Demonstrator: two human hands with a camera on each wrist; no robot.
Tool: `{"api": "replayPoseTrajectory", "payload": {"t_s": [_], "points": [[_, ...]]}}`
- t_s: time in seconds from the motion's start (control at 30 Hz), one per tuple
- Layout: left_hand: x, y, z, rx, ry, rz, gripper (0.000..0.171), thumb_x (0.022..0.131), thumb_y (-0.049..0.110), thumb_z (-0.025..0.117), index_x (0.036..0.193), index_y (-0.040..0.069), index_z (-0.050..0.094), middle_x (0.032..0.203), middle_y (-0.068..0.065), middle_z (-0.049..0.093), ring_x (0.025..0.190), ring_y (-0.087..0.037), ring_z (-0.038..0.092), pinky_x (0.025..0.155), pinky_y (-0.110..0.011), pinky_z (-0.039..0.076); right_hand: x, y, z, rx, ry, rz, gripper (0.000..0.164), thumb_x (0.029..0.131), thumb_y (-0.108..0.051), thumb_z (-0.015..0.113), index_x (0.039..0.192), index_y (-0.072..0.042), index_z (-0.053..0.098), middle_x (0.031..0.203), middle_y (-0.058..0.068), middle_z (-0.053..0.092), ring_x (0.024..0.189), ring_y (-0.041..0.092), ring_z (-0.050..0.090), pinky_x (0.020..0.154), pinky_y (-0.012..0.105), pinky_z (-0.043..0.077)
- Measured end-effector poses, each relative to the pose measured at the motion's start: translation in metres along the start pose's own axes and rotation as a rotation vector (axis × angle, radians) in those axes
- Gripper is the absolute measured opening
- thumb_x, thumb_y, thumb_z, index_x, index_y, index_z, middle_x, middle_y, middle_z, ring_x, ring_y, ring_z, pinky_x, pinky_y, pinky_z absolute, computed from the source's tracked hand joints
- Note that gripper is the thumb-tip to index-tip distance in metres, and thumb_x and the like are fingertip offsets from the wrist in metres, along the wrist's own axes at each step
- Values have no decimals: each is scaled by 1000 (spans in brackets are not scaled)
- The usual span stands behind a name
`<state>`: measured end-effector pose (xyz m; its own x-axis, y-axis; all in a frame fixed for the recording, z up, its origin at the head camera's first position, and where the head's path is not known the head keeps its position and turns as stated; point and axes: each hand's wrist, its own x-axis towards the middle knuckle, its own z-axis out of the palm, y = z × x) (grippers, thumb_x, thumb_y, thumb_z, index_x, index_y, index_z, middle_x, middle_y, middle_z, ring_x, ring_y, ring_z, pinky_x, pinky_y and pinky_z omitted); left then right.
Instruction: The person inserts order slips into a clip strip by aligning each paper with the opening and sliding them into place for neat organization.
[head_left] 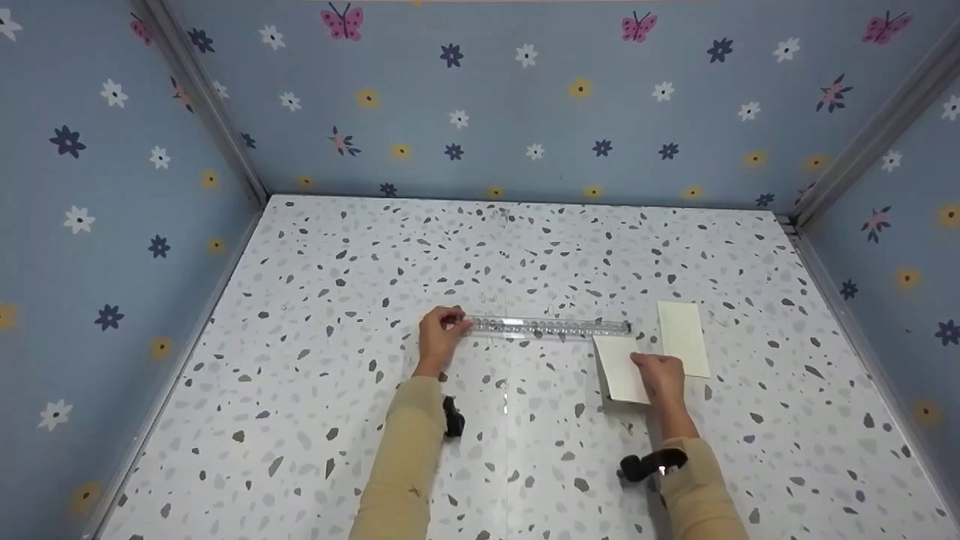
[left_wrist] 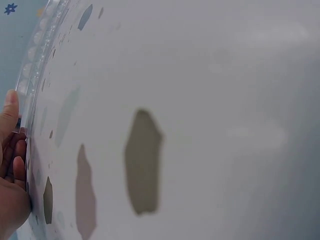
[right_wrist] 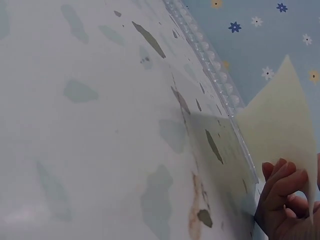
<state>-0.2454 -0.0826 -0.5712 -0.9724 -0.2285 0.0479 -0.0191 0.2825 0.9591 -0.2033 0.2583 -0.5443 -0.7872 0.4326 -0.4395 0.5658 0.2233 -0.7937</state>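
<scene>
Clear plastic, most likely: ruler-like strip [head_left: 551, 328], marked with a row of round shapes along its length. Lies on the speckled white surface [head_left: 337, 300], stretched from 9 to 3 o'clock in the head view. Clamped at its 9 o'clock end by the left grip [head_left: 441, 337], pinched between thumb and fingers. Should handle as light, thin and fairly stiff along its length, maybe a bit springy. Looks glossy, so probably slick and awkward to pick up when flat. Best taken by the long edges near either end, or pressed down from above. Could crack if bent hard.

Cream paper or thin card: held sheet [head_left: 621, 367], tilted partly up off the surface at 4 o'clock from the middle of the strip. Clamped at its 3 o'clock edge by the right grip [head_left: 662, 375], fingers together on it. Likely very light, bendy, easy to crease; best held by an edge with a soft pinch. Comes close to the strip's 3 o'clock end with its far edge; cannot tell if touching.

Second cream sheet [head_left: 682, 334]: lying flat at 2 o'clock from the held one, just beside the right grip. Probably same feel; best lifted by a corner.
</scene>
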Motion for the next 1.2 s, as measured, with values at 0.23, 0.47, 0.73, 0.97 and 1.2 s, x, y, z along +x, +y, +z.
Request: {"api": "replayPoseTrajectory", "payload": {"t_s": [0.23, 0.47, 0.73, 0.97, 1.2], "points": [[0, 2, 0, 10, -2, -1, 21, 74, 7, 71, 92, 0, 63, 91, -8, 61, 81, -18, 54, 74, -29, 44, 2, -2, 5, -1, 19, 14, 50, 81, -18, 57, 118, 14, 44, 117, 27, 47, 106, 35, 46, 90, 40, 38], [0, 2, -1, 2, -6, 5, 21, 73, 8, 71, 91, 0, 64, 90, -7, 60, 81, -17, 54, 74, -28, 44, 5, -3, 7, -34, 28, 14, 52, 81, -18, 57, 120, 13, 43, 119, 26, 46, 106, 34, 46, 91, 40, 37], [-2, 1, -2, 0, -8, 51, 20, 73, 7, 71, 90, -1, 64, 86, -10, 60, 80, -21, 55, 72, -31, 45, 3, -5, 7, -54, 19, -12, 51, 80, -18, 57, 117, 14, 46, 118, 26, 46, 105, 33, 46, 90, 39, 37], [-3, 3, -2, 7, 0, 33, 19, 73, 7, 71, 89, -1, 64, 86, -9, 60, 80, -20, 54, 73, -31, 44, 0, -6, 6, -83, 9, -36, 48, 80, -20, 59, 113, 14, 50, 114, 27, 48, 101, 34, 48, 88, 39, 38], [-2, 2, -2, -9, -4, 54, 20, 73, 7, 71, 89, -2, 64, 86, -9, 61, 80, -20, 55, 72, -30, 44, 1, -7, 8, -85, -11, -30, 50, 80, -20, 59, 114, 14, 48, 116, 27, 48, 101, 32, 48, 87, 38, 40]]}}
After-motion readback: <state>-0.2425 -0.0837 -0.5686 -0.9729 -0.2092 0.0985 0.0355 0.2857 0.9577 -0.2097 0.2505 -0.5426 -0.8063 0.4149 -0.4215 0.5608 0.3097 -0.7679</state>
